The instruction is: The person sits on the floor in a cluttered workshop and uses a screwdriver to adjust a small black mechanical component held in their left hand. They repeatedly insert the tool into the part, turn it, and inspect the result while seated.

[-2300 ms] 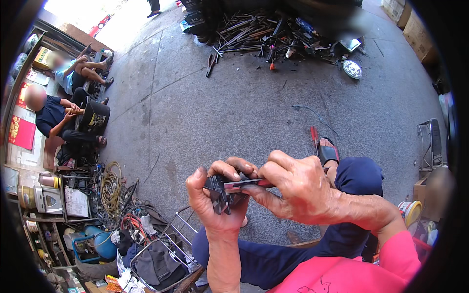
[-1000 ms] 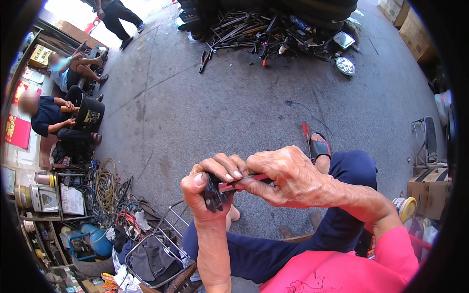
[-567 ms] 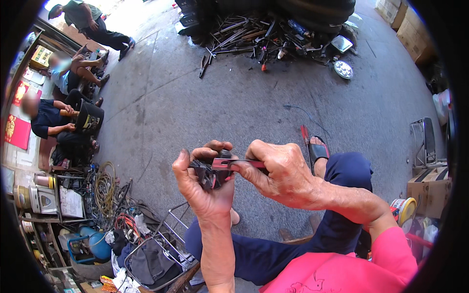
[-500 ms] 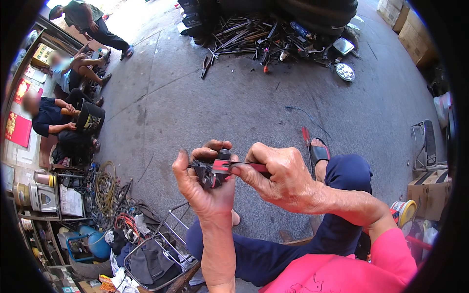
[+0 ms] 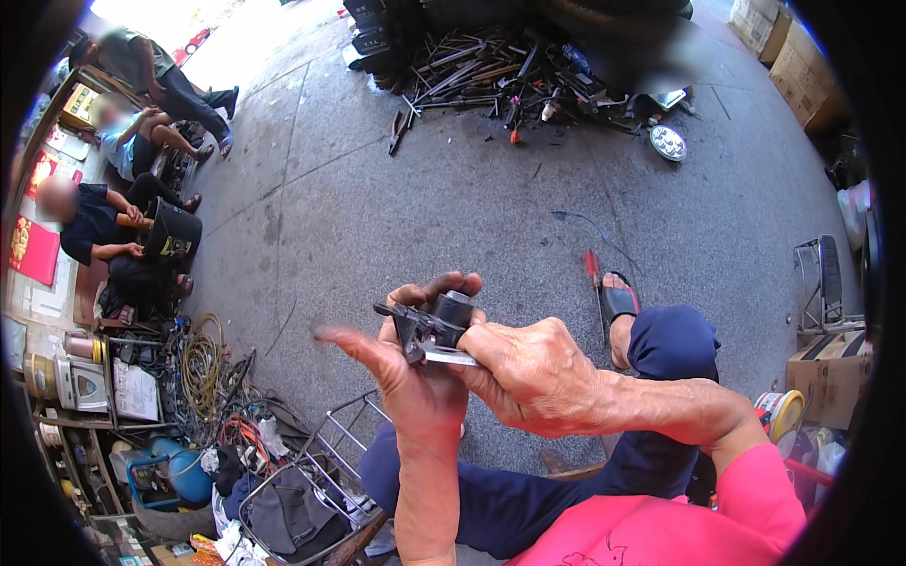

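My left hand (image 5: 420, 387) cradles a small black mechanical part (image 5: 415, 330) with a short round black cylinder (image 5: 454, 307) on it. Its thumb sticks out to the left, and its other fingers curl behind the part. From the right, my right hand (image 5: 538, 373) is closed, with thumb and index finger pinching a flat, shiny metal strip (image 5: 449, 357) against the part's near side. Much of the strip is hidden by my fingers, so its kind does not show. Both hands are above the floor, in front of my knees.
A red-handled tool (image 5: 593, 268) lies beside my sandalled foot (image 5: 618, 307). Farther off is a heap of metal rods and tools (image 5: 481, 75), with a round lamp (image 5: 667, 143) nearby. A wire rack (image 5: 340, 434) and coiled cables (image 5: 203, 363) are at left. Several people sit or stand far left.
The part has turned in my left hand, showing its cylinder more plainly. The strip looked red before and now looks silver. My right hand has dropped slightly. A standing person far left has shifted.
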`<state>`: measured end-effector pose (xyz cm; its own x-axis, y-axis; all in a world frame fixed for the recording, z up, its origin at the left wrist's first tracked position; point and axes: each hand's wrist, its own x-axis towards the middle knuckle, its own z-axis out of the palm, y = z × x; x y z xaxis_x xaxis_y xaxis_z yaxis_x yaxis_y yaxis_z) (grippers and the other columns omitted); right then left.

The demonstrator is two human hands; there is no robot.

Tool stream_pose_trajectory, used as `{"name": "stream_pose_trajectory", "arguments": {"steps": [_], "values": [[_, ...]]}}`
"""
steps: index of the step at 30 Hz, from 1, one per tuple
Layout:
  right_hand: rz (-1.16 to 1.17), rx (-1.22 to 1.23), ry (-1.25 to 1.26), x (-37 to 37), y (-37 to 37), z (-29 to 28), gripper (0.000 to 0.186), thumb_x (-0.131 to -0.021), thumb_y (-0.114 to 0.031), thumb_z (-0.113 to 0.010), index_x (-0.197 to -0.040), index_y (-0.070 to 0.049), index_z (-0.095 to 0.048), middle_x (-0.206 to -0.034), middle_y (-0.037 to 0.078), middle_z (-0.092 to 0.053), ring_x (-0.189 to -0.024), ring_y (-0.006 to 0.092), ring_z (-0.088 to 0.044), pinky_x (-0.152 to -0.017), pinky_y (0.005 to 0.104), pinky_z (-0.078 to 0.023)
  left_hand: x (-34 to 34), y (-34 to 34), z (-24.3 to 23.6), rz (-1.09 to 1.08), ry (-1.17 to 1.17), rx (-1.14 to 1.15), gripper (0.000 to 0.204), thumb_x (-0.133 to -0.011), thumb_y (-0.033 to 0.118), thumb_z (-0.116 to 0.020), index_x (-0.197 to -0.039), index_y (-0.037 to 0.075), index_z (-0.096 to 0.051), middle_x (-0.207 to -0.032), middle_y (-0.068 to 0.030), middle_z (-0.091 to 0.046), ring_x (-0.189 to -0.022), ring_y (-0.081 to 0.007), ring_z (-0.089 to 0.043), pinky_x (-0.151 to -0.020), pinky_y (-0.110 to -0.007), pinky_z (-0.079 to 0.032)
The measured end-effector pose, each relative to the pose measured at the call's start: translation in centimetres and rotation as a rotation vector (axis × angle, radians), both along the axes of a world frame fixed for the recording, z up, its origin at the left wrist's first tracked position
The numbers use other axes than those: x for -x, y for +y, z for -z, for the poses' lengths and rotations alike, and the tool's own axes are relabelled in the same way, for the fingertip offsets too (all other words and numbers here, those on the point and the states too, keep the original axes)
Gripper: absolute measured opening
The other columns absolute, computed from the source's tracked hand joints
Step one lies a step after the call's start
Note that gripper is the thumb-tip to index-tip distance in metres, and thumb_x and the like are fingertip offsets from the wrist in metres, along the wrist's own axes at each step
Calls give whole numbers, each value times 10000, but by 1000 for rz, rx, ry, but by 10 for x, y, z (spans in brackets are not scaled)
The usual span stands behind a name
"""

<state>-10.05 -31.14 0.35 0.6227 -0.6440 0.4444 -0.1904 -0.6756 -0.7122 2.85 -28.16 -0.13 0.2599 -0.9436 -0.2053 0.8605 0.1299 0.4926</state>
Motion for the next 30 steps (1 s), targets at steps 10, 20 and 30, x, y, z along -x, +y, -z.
{"name": "stream_pose_trajectory", "arguments": {"steps": [10, 20, 30], "values": [[15, -250, 82, 2, -5, -3, 171, -938, -149, -538, -908, -7, -448, -593, 196, -542, -528, 394, -578, -440, 446, -427, 10, 2, 3, -84, -365, 37, 536, -809, 515, -627, -1047, 48, -517, -1194, -146, -517, -1124, -314, -545, -904, -453, -501], [-56, -253, -95, 11, -9, -14, 172, -903, -117, -513, -950, 14, -411, -547, 201, -531, -515, 400, -579, -451, 465, -432, 7, 0, -8, -81, -385, 206, 548, -730, 121, -803, -1176, 76, -488, -1167, -132, -544, -1212, -333, -488, -945, -535, -503], [-33, -55, -138, 8, -3, -12, 143, -893, -66, -583, -994, 7, -513, -666, 126, -550, -501, 324, -585, -412, 365, -433, 6, 0, -16, -15, -422, 212, 874, -666, 14, -785, -1388, 75, -296, -1228, -177, -533, -1126, -318, -558, -897, -469, -523]]}}
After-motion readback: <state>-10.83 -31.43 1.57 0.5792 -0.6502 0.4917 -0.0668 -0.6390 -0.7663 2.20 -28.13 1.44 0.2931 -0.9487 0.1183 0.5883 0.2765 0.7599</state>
